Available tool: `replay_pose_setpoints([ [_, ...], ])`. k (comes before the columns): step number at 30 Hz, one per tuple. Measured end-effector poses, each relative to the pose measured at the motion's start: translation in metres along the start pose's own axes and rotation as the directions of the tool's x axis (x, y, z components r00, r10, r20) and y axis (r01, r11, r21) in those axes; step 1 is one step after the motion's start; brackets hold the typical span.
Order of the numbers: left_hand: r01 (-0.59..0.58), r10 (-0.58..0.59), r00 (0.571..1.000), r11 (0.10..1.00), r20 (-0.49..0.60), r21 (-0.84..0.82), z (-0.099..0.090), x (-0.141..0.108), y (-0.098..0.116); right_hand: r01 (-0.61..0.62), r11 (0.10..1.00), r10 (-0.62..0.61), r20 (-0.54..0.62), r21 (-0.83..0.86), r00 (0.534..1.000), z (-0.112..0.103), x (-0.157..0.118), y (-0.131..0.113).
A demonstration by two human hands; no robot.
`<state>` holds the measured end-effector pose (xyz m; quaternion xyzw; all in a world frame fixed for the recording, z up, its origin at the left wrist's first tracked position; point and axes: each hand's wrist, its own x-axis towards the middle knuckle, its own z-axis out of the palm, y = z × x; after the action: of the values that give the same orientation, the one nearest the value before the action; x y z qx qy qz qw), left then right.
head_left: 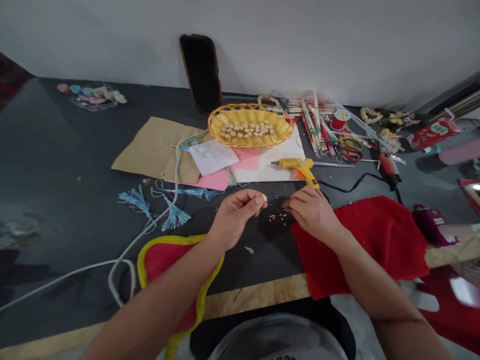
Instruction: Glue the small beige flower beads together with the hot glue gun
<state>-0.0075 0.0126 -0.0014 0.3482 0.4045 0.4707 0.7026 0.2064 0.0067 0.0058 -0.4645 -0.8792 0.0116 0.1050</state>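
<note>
The left hand (238, 214) is pinching a small pale piece (264, 198) between thumb and finger, above the dark tabletop (240, 272); its forearm covers part of a red cloth with yellow edge (161, 260). The fingers hide most of this piece, so I cannot tell its exact form. Behind, a yellow basket (240, 116) holds many pale flower-like pieces (258, 131). Between the two hands lie loose small bits (277, 217), too tiny for me to name. The right hand (312, 209) bends its fingers down just beside them; whether it grips one, I cannot see. In my judgement, the step in hand is taking up a bit while the left hand keeps the piece ready, and the next move calls for a fine pinch and a steady left hand. The yellow glue gun (296, 163) lies just behind the right hand, which seems to hide its handle's end. Farther right, the forearm covers part of a red cloth (378, 240).
</note>
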Motion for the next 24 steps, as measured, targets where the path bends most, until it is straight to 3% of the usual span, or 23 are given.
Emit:
replay_pose_setpoints([
  [6, -0.007, 0.005, 1.000, 0.999, 0.029, 0.043, 0.000, -0.001, -0.001, -0.001, 1.000, 0.001, 0.041, 0.005, 0.999, 0.002, 0.003, -0.004],
  [9, 0.001, -0.005, 0.999, 0.996, 0.047, 0.085, 0.000, -0.002, -0.003, 0.007, 0.977, 0.003, -0.045, 0.211, 0.999, 0.002, 0.003, -0.004],
  [12, 0.027, -0.034, 0.997, 0.994, 0.068, 0.104, 0.000, -0.002, -0.005, 0.001, 0.875, 0.092, -0.168, 0.485, 0.981, 0.002, 0.001, -0.006],
  [16, 0.038, -0.051, 0.993, 0.992, 0.108, 0.123, 0.000, -0.004, -0.007, -0.048, 0.738, 0.222, -0.176, 0.673, 0.959, 0.001, -0.002, -0.013],
  [20, 0.053, -0.074, 0.988, 0.987, 0.137, 0.154, 0.002, -0.006, -0.007, 0.030, 0.714, 0.211, -0.255, 0.699, 0.944, -0.002, -0.002, -0.018],
  [24, 0.058, -0.086, 0.986, 0.980, 0.141, 0.192, 0.006, -0.007, -0.006, 0.189, 0.799, 0.081, -0.413, 0.572, 0.907, -0.003, 0.001, -0.021],
])
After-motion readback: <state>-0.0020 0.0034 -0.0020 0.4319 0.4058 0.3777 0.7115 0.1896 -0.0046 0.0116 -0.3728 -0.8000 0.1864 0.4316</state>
